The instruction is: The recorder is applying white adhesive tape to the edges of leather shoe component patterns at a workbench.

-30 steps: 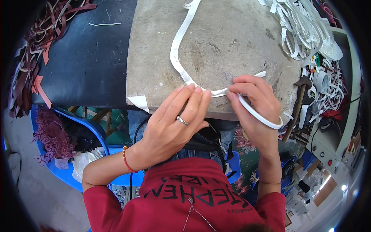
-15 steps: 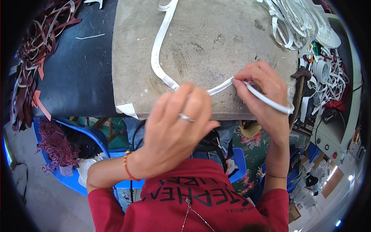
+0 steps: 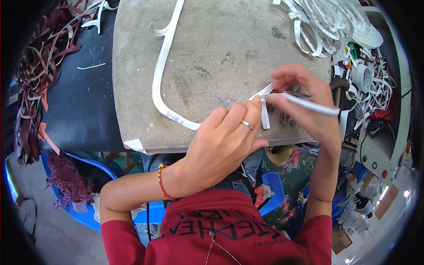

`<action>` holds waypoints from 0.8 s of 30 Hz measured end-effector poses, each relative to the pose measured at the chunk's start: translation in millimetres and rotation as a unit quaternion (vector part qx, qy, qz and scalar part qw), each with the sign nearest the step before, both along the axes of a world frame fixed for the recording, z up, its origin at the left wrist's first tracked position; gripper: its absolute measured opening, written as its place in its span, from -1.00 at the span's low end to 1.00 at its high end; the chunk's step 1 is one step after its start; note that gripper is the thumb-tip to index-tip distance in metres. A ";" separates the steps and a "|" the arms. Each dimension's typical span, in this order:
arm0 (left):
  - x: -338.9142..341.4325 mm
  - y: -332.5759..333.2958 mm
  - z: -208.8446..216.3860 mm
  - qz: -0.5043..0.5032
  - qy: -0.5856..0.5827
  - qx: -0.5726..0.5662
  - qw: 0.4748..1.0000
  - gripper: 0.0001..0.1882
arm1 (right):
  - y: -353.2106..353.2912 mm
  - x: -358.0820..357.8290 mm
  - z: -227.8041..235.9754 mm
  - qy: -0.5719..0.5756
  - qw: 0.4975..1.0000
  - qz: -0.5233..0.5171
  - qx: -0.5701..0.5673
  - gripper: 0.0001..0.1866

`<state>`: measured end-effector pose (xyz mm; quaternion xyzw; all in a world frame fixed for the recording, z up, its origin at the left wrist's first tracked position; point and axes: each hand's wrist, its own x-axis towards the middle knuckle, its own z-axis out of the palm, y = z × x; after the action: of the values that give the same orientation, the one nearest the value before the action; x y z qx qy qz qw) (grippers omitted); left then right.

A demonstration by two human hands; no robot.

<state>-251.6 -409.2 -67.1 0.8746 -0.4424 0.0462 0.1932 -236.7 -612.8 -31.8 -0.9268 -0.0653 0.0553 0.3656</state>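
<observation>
White strip (image 3: 157, 84) runs down from tabletop's (image 3: 229, 31) far edge, curving rightward along near edge beneath my flat, loosely spread left hand (image 3: 223, 143); right hand (image 3: 314, 120), nearer right edge, pinches it.

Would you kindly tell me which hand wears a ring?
The left hand, lying over the white strip: a silver-coloured ring circles one finger, whereas none shows on the right hand.

Long strip (image 3: 156, 90) on slab (image 3: 221, 26): white. Slab: grey, dark smudges. Patch (image 3: 135, 145) at slab's near left corner: white. Bundled strips (image 3: 333, 22) by slab's right edge: white. Tabletop (image 3: 88, 97): black. Tangled strips (image 3: 33, 97) along tabletop's left edge: maroon, some cream. Tags (image 3: 49, 139) there: salmon. Shirt (image 3: 247, 247): red, black lettering.
</observation>
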 end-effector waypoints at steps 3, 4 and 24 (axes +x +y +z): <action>3.9 0.7 1.4 -0.015 0.009 0.014 1.000 -0.27 | -13.9 3.9 -6.6 0.003 0.999 -0.023 0.039 -0.86; 5.0 0.0 0.9 -0.016 0.008 0.015 1.000 -0.27 | -13.8 5.4 -7.6 -0.053 0.997 0.026 -0.047 -0.87; 16.9 -21.7 -1.6 -0.034 0.057 -0.080 0.995 -0.59 | 30.5 -64.3 4.2 -0.019 0.948 -0.295 0.117 -0.51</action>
<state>-234.7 -430.9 -68.8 0.8419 -0.4553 0.0245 0.2887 -301.0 -582.3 -27.6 -0.8566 0.1975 -0.0808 0.4697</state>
